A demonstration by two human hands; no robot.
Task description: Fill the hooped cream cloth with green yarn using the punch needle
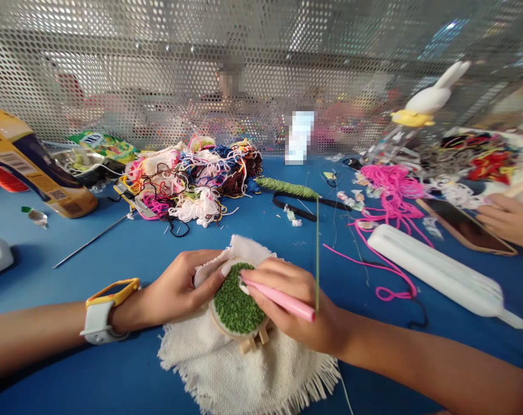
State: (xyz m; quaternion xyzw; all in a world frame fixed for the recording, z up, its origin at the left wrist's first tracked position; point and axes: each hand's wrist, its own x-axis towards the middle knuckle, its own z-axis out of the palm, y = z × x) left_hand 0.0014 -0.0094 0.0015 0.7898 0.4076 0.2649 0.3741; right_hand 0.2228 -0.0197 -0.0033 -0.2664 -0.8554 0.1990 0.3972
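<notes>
Near the desk's (pixel 114 253) front edge, our left hand (pixel 175 291) presses one embroidery hoop (pixel 237 302) on one cloth (pixel 244 363), grip curled around its rim; our right hand (pixel 293 308) pinches one pink punch needle (pixel 281 300). Bare desk lies left; one yarn heap (pixel 192 178) sits behind.

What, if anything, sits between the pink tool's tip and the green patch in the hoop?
Nothing visible does. The right hand holds the pink tool with its tip at the green patch; the left hand steadies the hoop from the other side.
</notes>
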